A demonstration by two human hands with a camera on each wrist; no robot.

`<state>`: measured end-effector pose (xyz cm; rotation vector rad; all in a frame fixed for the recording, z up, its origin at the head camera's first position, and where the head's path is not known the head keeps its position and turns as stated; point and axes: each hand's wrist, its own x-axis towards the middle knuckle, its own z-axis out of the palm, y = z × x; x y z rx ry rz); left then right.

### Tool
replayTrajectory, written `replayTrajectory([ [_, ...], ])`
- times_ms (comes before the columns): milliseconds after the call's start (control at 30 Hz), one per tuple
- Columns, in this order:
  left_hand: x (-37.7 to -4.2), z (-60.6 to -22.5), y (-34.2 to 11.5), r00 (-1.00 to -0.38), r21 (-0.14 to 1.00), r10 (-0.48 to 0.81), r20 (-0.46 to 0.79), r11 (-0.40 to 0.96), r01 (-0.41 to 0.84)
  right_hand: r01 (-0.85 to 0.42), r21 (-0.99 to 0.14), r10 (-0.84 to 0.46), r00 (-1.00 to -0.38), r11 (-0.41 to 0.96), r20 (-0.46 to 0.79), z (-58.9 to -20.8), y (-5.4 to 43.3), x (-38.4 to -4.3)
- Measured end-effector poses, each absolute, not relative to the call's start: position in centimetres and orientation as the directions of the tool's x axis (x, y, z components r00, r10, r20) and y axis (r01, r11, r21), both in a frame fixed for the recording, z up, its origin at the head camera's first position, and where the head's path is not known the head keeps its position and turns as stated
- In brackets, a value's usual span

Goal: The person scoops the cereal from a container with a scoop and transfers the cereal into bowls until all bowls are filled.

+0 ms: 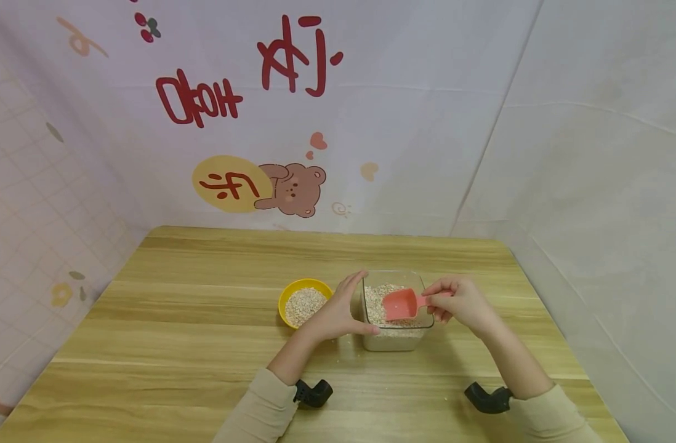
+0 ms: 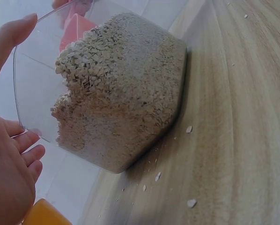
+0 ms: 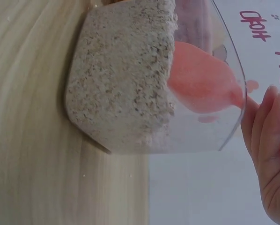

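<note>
The wood-grained desk (image 1: pixel 177 332) is light yellow-brown with darker streaks. Between its side edges are a round, bright-yellow bowl (image 1: pixel 281 305), a transparent square-mouthed container (image 1: pixel 392 344), speckled beige flakes (image 1: pixel 305 306) and a coral-pink scoop (image 1: pixel 400 305). Beyond the far edge, a white fabric backdrop (image 1: pixel 415 111) bears red characters (image 1: pixel 319 67) and a pinkish-brown bear (image 1: pixel 295 192).

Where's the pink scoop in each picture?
Head: pink scoop right of centre, below the middle, inside the clear container.
Left wrist: near the top edge, left of centre.
Right wrist: upper half, right of centre.
Shared landmark: that clear container, in all three.
</note>
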<state>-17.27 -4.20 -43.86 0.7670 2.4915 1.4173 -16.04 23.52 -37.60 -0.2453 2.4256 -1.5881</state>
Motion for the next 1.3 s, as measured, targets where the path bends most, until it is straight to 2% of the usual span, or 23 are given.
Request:
replayTrajectory([
  [633, -17.6, -44.0, -4.2, -0.857, 0.85, 0.508, 0.088, 0.41, 0.33, -0.003, -0.926, -0.239, -0.967, 0.376, -0.093, -39.0, 21.4, -15.9],
  [1300, -17.6, -43.8, -3.9, -0.861, 0.871, 0.499, 0.094, 0.377, 0.314, 0.042, -0.926, -0.205, -0.971, 0.376, -0.127, -39.2, 19.6, -17.3],
])
